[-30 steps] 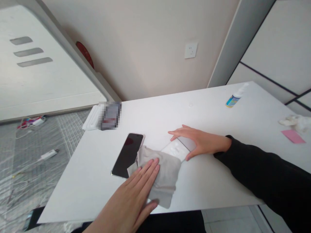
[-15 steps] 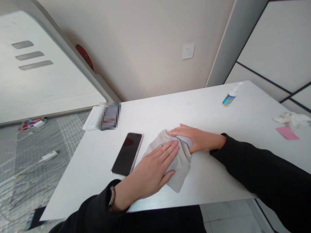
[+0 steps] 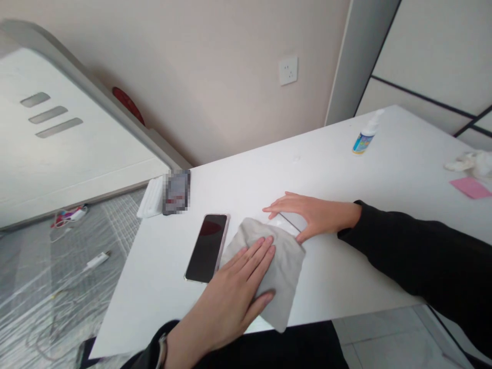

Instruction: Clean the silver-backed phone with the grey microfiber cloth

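Observation:
A thin grey cloth (image 3: pixel 286 261) is spread on the white table (image 3: pixel 326 277), its near corner hanging past the front edge. Flat on top of it lies my left hand (image 3: pixel 242 287), fingers stretched out together and thumb apart. A flat, pale, glossy object with a dark edge line (image 3: pixel 289 221) shows from under the cloth's far side; the cloth hides the rest, so its kind is unclear. My right hand (image 3: pixel 313 215) spans that end, fingertips at the far side and thumb at the near side. Left of the cloth rests a dark-screened phone (image 3: pixel 206 248) in a clear case.
A spray bottle (image 3: pixel 364 139) stands at the back right. Beyond it are a pink sheet (image 3: pixel 471 188) and crumpled white tissue (image 3: pixel 476 163). At the back left are a blurred-out dark item (image 3: pixel 177 192) and a white stack (image 3: pixel 151 199). A wall socket (image 3: pixel 288 70) is behind.
My left hand and the cloth have slid toward me, uncovering more of the glossy object's far end. My right hand keeps its place there. The camera view has tilted.

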The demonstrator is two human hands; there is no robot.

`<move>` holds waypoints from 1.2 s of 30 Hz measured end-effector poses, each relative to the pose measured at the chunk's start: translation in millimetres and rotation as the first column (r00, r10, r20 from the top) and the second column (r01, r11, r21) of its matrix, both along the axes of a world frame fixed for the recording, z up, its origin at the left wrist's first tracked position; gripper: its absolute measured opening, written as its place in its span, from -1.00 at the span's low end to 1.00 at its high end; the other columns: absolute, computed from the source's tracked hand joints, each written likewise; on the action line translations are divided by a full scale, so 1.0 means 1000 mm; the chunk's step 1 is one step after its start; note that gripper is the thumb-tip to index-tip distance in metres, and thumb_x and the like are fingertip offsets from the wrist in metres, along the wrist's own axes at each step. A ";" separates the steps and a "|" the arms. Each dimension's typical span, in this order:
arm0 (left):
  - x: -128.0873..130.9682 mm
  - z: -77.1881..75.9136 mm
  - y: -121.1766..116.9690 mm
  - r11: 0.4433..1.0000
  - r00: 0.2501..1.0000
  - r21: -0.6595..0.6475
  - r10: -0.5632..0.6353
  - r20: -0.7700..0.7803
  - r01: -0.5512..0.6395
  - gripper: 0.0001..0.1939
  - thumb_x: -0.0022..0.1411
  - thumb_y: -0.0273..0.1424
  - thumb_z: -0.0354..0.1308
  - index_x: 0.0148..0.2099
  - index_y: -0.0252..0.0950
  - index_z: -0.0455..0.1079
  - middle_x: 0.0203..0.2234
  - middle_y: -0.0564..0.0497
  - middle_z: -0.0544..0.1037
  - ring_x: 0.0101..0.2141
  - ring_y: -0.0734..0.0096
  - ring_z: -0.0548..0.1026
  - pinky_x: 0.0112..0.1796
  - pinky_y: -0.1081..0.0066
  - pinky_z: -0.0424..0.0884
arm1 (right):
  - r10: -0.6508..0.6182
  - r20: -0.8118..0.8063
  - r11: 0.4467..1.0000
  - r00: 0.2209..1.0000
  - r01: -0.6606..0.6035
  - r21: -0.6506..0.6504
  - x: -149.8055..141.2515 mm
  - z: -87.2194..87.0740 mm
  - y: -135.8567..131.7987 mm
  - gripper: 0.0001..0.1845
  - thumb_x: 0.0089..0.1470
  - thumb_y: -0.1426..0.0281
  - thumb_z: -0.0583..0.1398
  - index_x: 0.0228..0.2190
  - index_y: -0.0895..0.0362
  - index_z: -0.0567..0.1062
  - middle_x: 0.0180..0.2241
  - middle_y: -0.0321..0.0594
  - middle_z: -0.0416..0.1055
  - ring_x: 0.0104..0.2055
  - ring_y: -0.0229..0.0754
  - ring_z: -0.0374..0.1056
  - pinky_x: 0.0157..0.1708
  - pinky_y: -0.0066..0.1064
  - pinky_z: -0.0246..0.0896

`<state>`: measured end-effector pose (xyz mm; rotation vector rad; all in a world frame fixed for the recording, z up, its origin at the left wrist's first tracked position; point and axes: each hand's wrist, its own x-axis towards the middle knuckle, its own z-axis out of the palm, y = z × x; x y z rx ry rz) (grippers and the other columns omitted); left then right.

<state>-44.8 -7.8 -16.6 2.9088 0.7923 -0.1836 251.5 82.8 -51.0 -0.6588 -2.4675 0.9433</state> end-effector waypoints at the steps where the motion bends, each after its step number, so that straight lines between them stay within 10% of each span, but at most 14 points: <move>1: 0.015 -0.003 0.011 1.000 1.000 -0.024 -0.010 0.027 0.011 -0.25 0.54 -0.16 -0.04 0.56 -0.33 -0.23 0.51 -0.12 -0.07 0.48 0.15 -0.05 0.40 0.09 0.11 | -0.004 0.014 1.000 1.000 0.003 0.012 0.000 -0.001 0.000 -0.16 0.21 0.14 0.32 0.40 0.08 0.21 0.32 -0.03 0.33 0.40 0.11 0.15 0.43 0.05 -0.19; 6: 0.050 -0.007 0.041 1.000 0.996 0.016 -0.026 0.089 0.025 -0.24 0.52 -0.11 -0.04 0.54 -0.41 -0.15 0.49 -0.17 0.03 0.47 0.14 0.00 0.41 0.10 0.09 | -0.010 0.079 0.997 0.997 0.005 0.072 0.001 -0.008 0.000 -0.17 0.27 0.17 0.26 0.42 0.13 0.13 0.35 0.10 0.26 0.41 0.13 0.15 0.42 0.12 -0.18; 16: -0.057 0.004 -0.041 0.978 0.994 0.194 0.087 -0.061 -0.073 -0.20 0.48 -0.17 0.05 0.55 -0.42 -0.18 0.46 -0.22 0.10 0.38 0.10 0.26 0.21 0.19 0.44 | 0.008 0.013 1.000 1.000 -0.008 -0.015 0.003 0.001 0.002 -0.07 0.18 0.00 0.35 0.39 0.14 0.22 0.36 0.02 0.28 0.42 0.12 0.12 0.44 0.07 -0.23; 27: 0.042 -0.011 0.040 1.000 0.980 0.004 0.018 0.197 -0.020 -0.19 0.47 -0.10 0.06 0.55 -0.34 -0.14 0.48 -0.18 0.08 0.45 0.12 0.05 0.39 0.13 0.12 | -0.048 0.144 0.999 0.988 0.047 0.009 0.000 0.004 -0.003 -0.15 0.24 0.15 0.30 0.41 0.14 0.16 0.35 0.11 0.27 0.40 0.13 0.18 0.45 0.16 -0.27; 36: -0.060 -0.009 -0.046 0.969 0.989 0.203 0.129 0.067 -0.140 -0.14 0.43 -0.20 0.13 0.56 -0.32 -0.20 0.43 -0.13 0.19 0.32 0.17 0.36 0.18 0.30 0.46 | -0.046 0.101 0.993 0.994 0.057 -0.104 0.001 0.010 -0.002 -0.03 0.12 -0.04 0.37 0.39 0.10 0.23 0.38 0.03 0.25 0.45 0.20 0.06 0.47 0.16 -0.37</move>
